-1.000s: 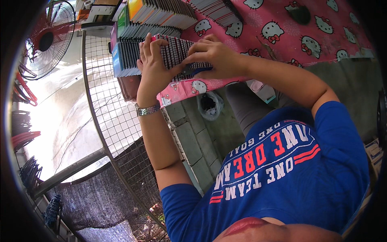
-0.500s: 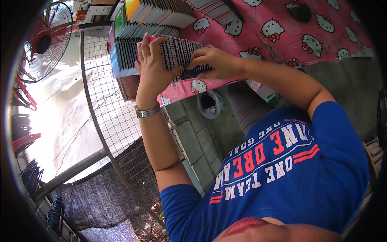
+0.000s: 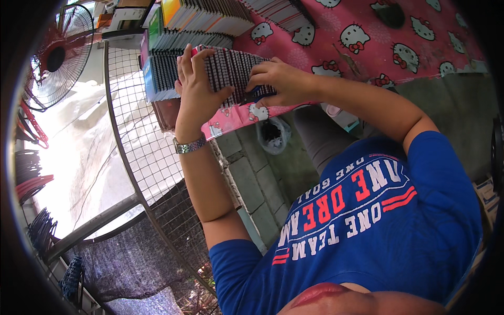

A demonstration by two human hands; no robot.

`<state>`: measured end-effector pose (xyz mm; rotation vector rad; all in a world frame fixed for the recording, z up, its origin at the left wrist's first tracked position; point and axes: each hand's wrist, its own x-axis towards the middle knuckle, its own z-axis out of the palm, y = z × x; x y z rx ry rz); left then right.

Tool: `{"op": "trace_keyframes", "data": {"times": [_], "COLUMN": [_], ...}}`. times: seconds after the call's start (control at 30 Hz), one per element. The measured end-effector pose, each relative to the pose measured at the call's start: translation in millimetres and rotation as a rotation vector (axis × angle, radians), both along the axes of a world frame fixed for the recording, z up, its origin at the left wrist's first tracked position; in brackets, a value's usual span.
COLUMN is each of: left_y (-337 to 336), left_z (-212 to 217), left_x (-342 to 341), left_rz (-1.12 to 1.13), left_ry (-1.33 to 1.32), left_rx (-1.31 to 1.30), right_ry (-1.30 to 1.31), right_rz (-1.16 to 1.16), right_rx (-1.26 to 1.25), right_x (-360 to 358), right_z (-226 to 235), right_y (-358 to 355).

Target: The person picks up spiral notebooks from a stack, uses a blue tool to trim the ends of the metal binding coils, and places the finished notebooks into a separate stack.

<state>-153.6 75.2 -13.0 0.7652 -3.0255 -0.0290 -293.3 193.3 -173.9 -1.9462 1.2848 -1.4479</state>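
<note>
A tight row of spiral-bound notebooks (image 3: 231,67), with dark coils and white page edges, stands between my hands on the pink tablecloth. My left hand (image 3: 198,97) is at the row's left end, fingers reaching over it and thumb along the near side. At the other end, my right hand (image 3: 283,81) has its fingers bent onto the notebooks, with the thumb lower and apart. A dark blue piece (image 3: 264,90) shows between that thumb and the fingers; I cannot make out what it is. The hands partly hide both ends of the row.
More spiral notebooks with blue covers (image 3: 160,76) stand beside my left hand, and yellow-covered ones (image 3: 205,16) lie behind. A clear plastic bag (image 3: 274,135) hangs below the table's near edge. Wire mesh (image 3: 139,126) and a standing fan (image 3: 58,55) are to the left.
My left hand has moved slightly left and down along the row. The dark blue piece under my right hand shows a little more. The right hand has hardly moved.
</note>
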Motion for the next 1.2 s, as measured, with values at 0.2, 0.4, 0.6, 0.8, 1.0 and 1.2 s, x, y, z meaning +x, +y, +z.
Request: {"op": "trace_keyframes", "data": {"times": [0.2, 0.4, 0.6, 0.8, 1.0, 1.2], "left_y": [-4, -11, -16, -12, -13, -11], "left_z": [2, 14, 13, 16, 15, 1], "left_x": [0, 4, 7, 7, 6, 8], "left_rz": [-0.015, 0.017, 0.071, 0.049, 0.043, 0.021], "left_ry": [0.003, 0.068, 0.150, 0.183, 0.162, 0.123], "left_rx": [0.056, 0.324, 0.503, 0.492, 0.442, 0.253], "right_ry": [0.019, -0.155, -0.049, 0.058, 0.126, 0.101], "right_rz": [-0.009, 0.255, -0.190, -0.201, -0.260, -0.243], "right_rx": [-0.035, 0.506, -0.093, -0.179, -0.183, -0.163], "right_x": [-1, -8, 8, 9, 8, -10], "right_z": [2, 26, 26, 39, 46, 37], "right_y": [-3, -1, 14, 7, 6, 9]}}
